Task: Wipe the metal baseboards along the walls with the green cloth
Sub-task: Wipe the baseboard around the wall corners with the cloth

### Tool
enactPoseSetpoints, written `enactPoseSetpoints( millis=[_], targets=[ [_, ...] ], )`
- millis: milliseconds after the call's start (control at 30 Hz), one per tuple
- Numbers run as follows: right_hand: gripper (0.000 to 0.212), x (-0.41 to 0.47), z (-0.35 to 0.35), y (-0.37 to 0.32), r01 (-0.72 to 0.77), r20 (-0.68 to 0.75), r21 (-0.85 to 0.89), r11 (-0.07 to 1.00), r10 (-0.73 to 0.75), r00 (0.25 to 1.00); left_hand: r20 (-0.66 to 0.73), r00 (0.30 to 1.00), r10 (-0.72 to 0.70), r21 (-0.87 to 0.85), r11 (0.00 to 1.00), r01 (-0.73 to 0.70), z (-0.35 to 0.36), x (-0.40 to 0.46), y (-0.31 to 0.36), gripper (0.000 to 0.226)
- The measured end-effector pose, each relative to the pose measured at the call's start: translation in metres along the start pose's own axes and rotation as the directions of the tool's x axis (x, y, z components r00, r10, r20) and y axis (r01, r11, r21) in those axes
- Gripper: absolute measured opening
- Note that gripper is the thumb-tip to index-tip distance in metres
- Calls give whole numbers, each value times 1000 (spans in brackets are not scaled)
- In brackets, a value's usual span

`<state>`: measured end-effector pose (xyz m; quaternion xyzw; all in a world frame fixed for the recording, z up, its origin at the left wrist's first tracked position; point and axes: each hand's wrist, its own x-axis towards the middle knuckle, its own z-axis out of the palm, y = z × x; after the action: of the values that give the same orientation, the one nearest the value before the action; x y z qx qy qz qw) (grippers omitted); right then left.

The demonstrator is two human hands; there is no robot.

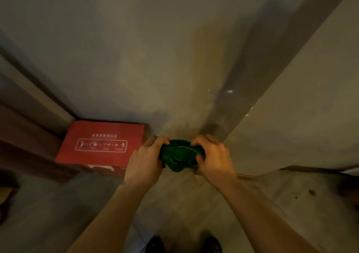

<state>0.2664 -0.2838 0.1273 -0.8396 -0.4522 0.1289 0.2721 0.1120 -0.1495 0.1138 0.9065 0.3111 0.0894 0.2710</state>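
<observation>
The crumpled dark-green cloth is clenched between left hand and right hand, seemingly being bunched into a wiping pad for the baseboards.

Dim grey walls, red box

Both bare forearms reach forward and converge toward the middle, wrists slightly bent. The left hand and the right hand sit close together, backs up, fingers curled inward in a closed grip on the bunched green cloth between them. The thumbs appear tucked underneath, though dim light and blur make that uncertain.
</observation>
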Motion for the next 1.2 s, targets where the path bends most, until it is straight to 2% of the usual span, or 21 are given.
enactPoseSetpoints(
  millis=[167,467,700,900,1067,1200],
  targets=[
    [35,-3,72,60,9,0,115,993,-9,1000,26,994,-103,-46,993,104,80,-2,-40,59],
    [38,-19,232,182,-159,85,275,948,140,986,68,974,-218,-132,965,225,250,-10,-132,49],
    [32,-8,338,256,-184,82,314,931,167,983,59,977,-205,-202,956,213,359,8,-203,54],
    [33,16,417,306,-201,52,378,904,196,979,70,964,-255,-226,938,264,437,37,-261,57],
    [26,41,483,345,-276,54,486,829,287,956,13,976,-217,-320,924,209,485,64,-299,45],
    [39,58,521,360,-282,70,581,764,299,952,-38,983,-182,-381,912,154,514,82,-322,42]
  ],
)
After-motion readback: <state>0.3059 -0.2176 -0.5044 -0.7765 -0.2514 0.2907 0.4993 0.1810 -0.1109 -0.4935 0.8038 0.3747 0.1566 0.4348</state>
